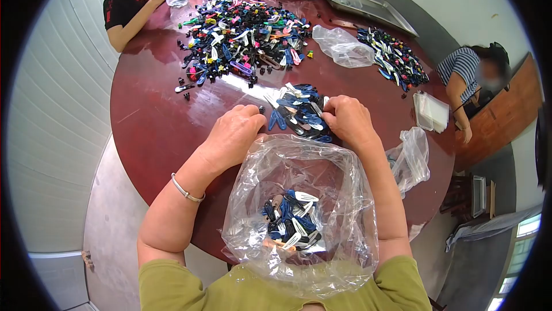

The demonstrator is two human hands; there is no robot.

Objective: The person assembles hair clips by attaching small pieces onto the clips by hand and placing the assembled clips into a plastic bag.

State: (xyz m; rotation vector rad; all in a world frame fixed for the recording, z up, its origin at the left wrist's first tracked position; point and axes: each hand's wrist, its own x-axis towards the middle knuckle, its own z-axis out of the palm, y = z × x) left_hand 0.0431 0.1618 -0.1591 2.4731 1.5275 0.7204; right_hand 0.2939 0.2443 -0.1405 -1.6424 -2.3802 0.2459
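Observation:
A small pile of snap hair clips (299, 109), mostly blue, black and white, lies on the table between my hands. My left hand (237, 131) is closed at its left side, fingers curled. A tiny black claw clip (261, 109) shows at its fingertips; whether it is gripped I cannot tell. At the pile's right edge my right hand (352, 120) is closed in a pinch, with a white hair clip (326, 101) showing at its fingertips. Below the pile, a clear plastic bag (244, 196) gapes open in front of my body, with several snap clips (293, 219) inside.
A large mixed heap of hair clips (241, 40) covers the far side of the round red table (149, 121). Another heap (397, 58) lies right, beside a plastic bag (344, 46). Clear cards (431, 112) and a crumpled bag (411, 161) lie right. Two people sit around the table.

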